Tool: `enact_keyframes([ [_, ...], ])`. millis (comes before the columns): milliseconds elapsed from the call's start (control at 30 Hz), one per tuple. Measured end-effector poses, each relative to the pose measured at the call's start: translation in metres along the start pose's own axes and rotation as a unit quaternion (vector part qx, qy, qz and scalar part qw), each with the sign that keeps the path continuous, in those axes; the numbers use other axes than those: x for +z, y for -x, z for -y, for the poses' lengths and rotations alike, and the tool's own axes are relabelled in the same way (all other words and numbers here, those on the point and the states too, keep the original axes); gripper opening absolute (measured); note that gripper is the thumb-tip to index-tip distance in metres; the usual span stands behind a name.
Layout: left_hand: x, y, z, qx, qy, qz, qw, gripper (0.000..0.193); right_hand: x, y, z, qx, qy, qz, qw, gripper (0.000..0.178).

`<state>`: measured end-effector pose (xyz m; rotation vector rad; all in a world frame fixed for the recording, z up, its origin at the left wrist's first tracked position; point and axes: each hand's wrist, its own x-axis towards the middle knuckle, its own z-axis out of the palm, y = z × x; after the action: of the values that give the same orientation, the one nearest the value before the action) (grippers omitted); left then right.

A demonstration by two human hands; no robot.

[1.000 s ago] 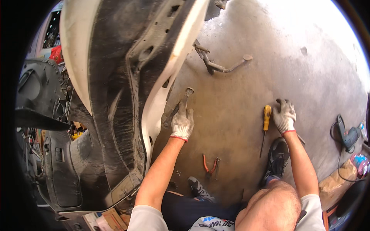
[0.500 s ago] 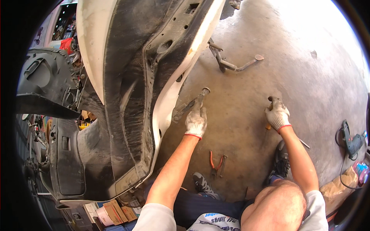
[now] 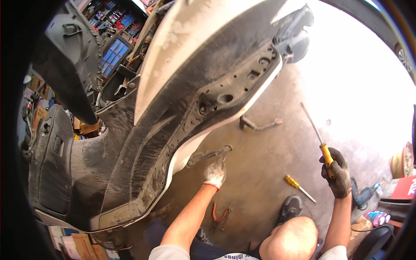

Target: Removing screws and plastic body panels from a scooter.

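My left hand (image 3: 215,173), in a white work glove with a red cuff, reaches low under the scooter's body. Its fingers close around a metal stand leg (image 3: 203,156) near its round foot. In my right hand (image 3: 338,173), wearing a grey-palmed glove, is a screwdriver (image 3: 326,154) with a yellow handle, its long shaft pointing up and away. The scooter's dirty black and white lower body (image 3: 169,130) fills the left side. A second yellow screwdriver (image 3: 299,187) lies on the floor between my hands.
Orange-handled pliers (image 3: 219,215) rest on the floor near my foot. Another stand leg (image 3: 262,127) juts from under the scooter farther off. A power drill (image 3: 363,195) lies at the right, near a red and white box (image 3: 399,189). Cardboard boxes (image 3: 82,246) sit at the lower left.
My right hand has risen from near the floor and now holds up the screwdriver. My left hand stays at the stand leg. The view has shifted, showing more of the scooter's far end.
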<state>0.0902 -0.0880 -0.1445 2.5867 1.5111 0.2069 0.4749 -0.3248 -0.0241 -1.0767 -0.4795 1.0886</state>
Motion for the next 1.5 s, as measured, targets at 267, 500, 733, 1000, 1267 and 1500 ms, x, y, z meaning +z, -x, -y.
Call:
enact_keyframes([
  [267,0.002,-0.005,-0.005,-0.064,-0.006,0.093,0.994,0.040,0.105,-0.016,0.137,-0.162,0.384,-0.090,0.904,0.032],
  [500,0.025,-0.001,0.015,-0.120,0.136,0.083,0.980,0.038,0.195,-0.038,0.194,-0.379,0.752,0.036,0.538,0.023],
  [733,0.008,-0.010,-0.004,-0.127,0.138,0.092,0.978,0.033,0.252,-0.058,0.225,-0.270,0.878,0.121,0.377,0.025],
  [1000,0.069,-0.010,0.035,-0.095,0.300,0.037,0.949,0.034,0.331,-0.084,0.242,-0.123,0.934,0.147,0.302,0.023],
  [1267,0.059,-0.007,0.023,-0.050,0.131,-0.035,0.990,0.041,0.303,-0.098,0.250,-0.099,0.897,0.147,0.405,0.025],
  [1500,0.034,-0.011,-0.001,-0.135,0.115,0.092,0.980,0.039,0.258,-0.072,0.227,-0.181,0.882,0.151,0.407,0.029],
])
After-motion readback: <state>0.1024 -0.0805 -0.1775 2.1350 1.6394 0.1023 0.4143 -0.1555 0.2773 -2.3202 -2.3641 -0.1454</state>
